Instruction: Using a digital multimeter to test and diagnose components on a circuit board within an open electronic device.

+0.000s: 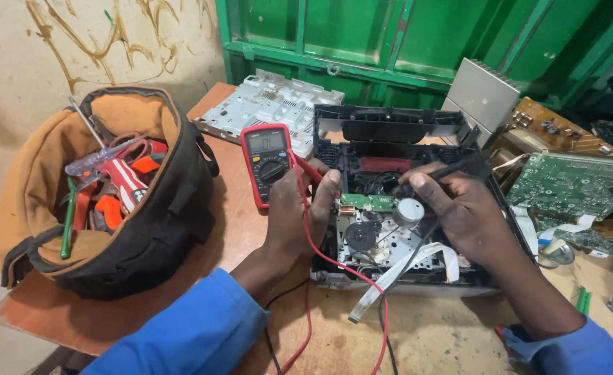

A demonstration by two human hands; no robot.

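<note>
Red probe [308, 169]: slim, tilted, tip down on small green circuit board [369, 202], pinched in left hand [299, 208]; red lead [320, 250] curving down from it across the front of the opened black disc-drive chassis [397, 208] and off the counter edge. Black probe [437, 173]: thin, angled, held by right hand [466, 212], tip near a small round silver motor [409, 210]; black lead [407, 267] trailing down beside the red one. Chassis lying flat on the counter, cover off, mechanism, white flat ribbon cable [404, 271] and green board exposed. Red-cased multimeter [267, 163] face up just left of the chassis, grey screen above a round black dial.
</note>
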